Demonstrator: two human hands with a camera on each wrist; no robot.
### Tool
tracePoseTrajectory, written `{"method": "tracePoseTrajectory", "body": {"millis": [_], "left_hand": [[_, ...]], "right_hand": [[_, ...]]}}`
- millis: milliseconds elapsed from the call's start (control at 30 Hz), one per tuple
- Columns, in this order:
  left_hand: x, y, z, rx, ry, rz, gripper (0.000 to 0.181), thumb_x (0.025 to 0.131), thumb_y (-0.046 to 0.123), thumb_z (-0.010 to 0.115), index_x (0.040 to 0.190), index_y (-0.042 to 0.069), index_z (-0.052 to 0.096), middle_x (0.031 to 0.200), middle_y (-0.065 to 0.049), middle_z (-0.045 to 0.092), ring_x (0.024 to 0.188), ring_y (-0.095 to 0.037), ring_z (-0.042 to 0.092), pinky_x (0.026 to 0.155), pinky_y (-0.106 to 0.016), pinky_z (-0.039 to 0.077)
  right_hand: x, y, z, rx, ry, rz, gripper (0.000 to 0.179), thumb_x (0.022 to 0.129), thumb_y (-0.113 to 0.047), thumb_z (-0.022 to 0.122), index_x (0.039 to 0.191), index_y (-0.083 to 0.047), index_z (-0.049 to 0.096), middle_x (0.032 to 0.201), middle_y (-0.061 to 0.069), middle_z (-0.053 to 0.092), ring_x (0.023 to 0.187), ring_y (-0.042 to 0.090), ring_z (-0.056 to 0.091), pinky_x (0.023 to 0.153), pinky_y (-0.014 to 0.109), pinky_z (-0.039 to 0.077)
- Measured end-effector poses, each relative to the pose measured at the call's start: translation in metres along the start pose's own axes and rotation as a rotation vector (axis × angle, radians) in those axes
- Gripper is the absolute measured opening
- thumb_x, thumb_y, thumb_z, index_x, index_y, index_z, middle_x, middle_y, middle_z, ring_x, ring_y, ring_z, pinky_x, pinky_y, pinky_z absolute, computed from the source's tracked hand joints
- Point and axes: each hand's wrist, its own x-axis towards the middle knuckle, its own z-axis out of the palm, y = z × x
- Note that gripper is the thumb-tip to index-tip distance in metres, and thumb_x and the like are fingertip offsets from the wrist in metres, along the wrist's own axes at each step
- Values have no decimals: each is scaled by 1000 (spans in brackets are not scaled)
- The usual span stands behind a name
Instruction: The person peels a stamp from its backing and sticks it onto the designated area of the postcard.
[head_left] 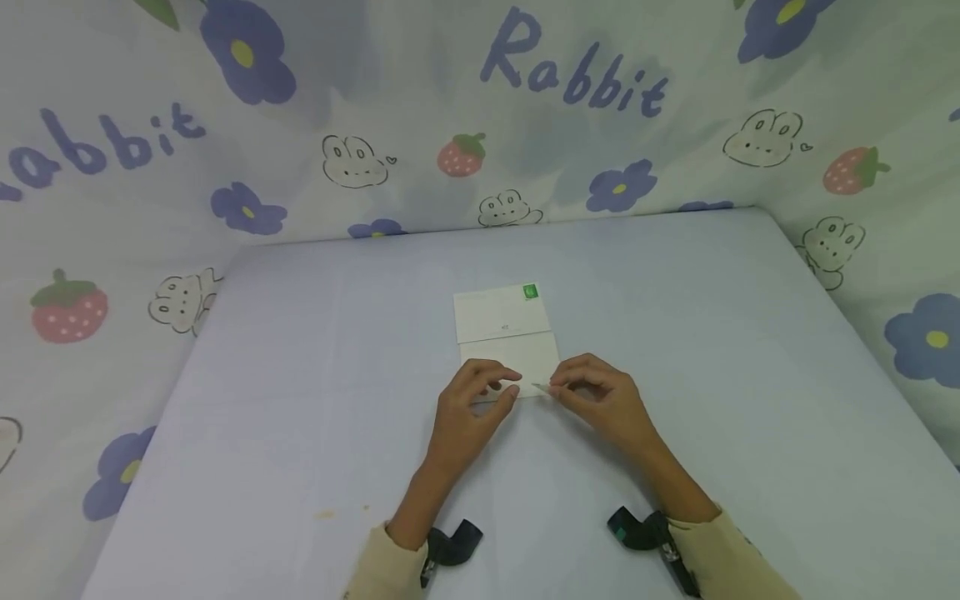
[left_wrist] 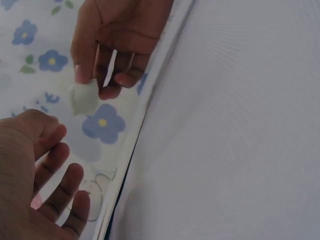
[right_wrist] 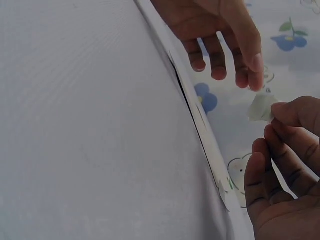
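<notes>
In the head view my right hand point(head_left: 600, 400) pinches a small pale piece point(head_left: 540, 387), thin like paper or a sticker, between thumb and fingertips. The right wrist view shows this pale piece point(right_wrist: 261, 107) as whitish-green and slightly bent. Opposite it, my left hand point(head_left: 472, 408) holds nothing, its fingers loosely bent and a little apart from the piece. Beneath both hands lies a white envelope-like paper point(head_left: 504, 312) with a green stamp point(head_left: 531, 291) at its upper right corner. A line crosses its middle, and the hands partly hide its lower panel.
The paper lies on a white-covered table point(head_left: 300, 375). A printed cloth point(head_left: 405, 100) with flowers, strawberries and rabbits stands behind and along the sides. Black wrist mounts point(head_left: 456, 543) sit by both sleeves. Small yellowish marks point(head_left: 325, 514) show on the table at front left.
</notes>
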Motion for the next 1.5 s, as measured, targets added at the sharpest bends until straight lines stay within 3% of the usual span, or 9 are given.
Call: {"method": "tracePoseTrajectory", "body": {"millis": [300, 567, 767, 900, 1067, 1167, 1500], "left_hand": [[-1, 3, 1, -42, -45, 85, 9, 93, 16, 74, 101, 15, 76, 108, 4, 64, 97, -17, 60, 80, -35, 52], [-1, 3, 2, 29, -85, 145, 3, 90, 17, 77, 92, 15, 77, 98, 8, 67, 95, -12, 59, 77, -29, 50], [0, 4, 2, 18, -46, 91, 2, 90, 15, 77, 91, 13, 76, 97, 8, 66, 93, -10, 62, 75, -33, 54], [0, 3, 2, 21, -13, 43, 5, 88, 12, 79, 92, 13, 76, 96, 7, 65, 88, -11, 63, 73, -33, 55], [-1, 1, 3, 11, -2, 26, 4, 89, 15, 78, 93, 13, 76, 95, 8, 64, 87, -12, 64, 73, -33, 56], [-1, 1, 4, 0, 1, 34, 5, 90, 16, 77, 93, 13, 76, 96, 7, 65, 88, -12, 64, 74, -33, 57], [-1, 5, 7, -13, -24, 5, 4, 91, 19, 77, 93, 15, 76, 95, 10, 64, 87, -11, 63, 74, -32, 55]], "right_hand": [[0, -2, 4, -50, -95, -152, 16, 81, 16, 74, 90, 2, 72, 97, 16, 66, 89, 23, 62, 76, 34, 55], [-1, -6, 3, -59, -133, -135, 15, 82, 13, 74, 91, 2, 73, 98, 15, 66, 90, 27, 62, 77, 40, 54], [0, 0, 4, -113, -46, -189, 19, 82, 13, 75, 98, 4, 72, 103, 15, 65, 90, 34, 61, 75, 39, 55], [-1, 18, 5, -165, 1, -269, 23, 79, 10, 78, 98, -2, 75, 105, 10, 64, 91, 29, 61, 76, 35, 53], [-2, 31, 6, -249, -2, -400, 27, 77, 5, 82, 99, -10, 77, 108, 5, 62, 96, 20, 60, 85, 22, 48], [-2, 33, 7, -285, -11, -462, 26, 78, 1, 82, 101, -10, 76, 110, 5, 61, 99, 19, 58, 87, 21, 46], [0, 33, 7, -363, -13, -547, 19, 79, 1, 82, 95, -7, 76, 108, 7, 61, 101, 21, 57, 85, 20, 44]]}}
